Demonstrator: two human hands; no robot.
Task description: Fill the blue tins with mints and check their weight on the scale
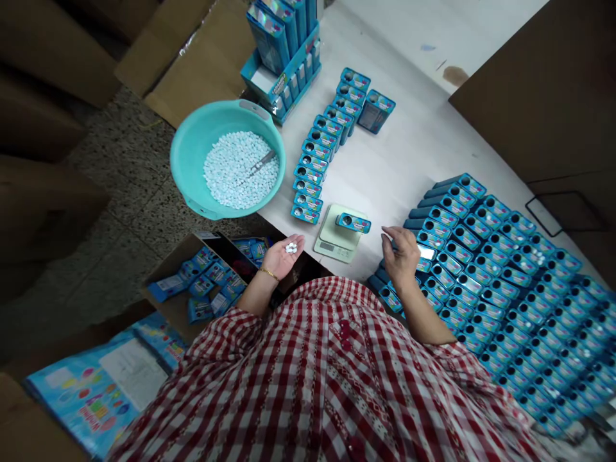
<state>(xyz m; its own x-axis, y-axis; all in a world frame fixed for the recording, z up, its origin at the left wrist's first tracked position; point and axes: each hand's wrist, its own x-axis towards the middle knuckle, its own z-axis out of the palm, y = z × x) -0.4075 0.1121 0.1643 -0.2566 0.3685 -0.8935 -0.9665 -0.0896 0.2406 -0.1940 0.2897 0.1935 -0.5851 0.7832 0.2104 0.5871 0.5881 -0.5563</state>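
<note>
Basin (185,176): smooth plastic, soft sheen. Pellets (235,170): matt, smooth. Spoon (262,162) in basin: shiny metal. Scale (330,236): matt moulded plastic. Container (357,224) on scale: glossy printed top, apparently metal, though too small to be sure. Counter (375,170): smooth, faint sheen. Carton (539,96): matt cardboard. Shirt (337,385): woven cloth, matt. Bangle (269,273): polished metal.

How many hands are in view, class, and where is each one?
2: the left hand, palm up with small white pieces on it, left of the scale; the right hand, right of it, beside massed blue containers. No others show.
</note>
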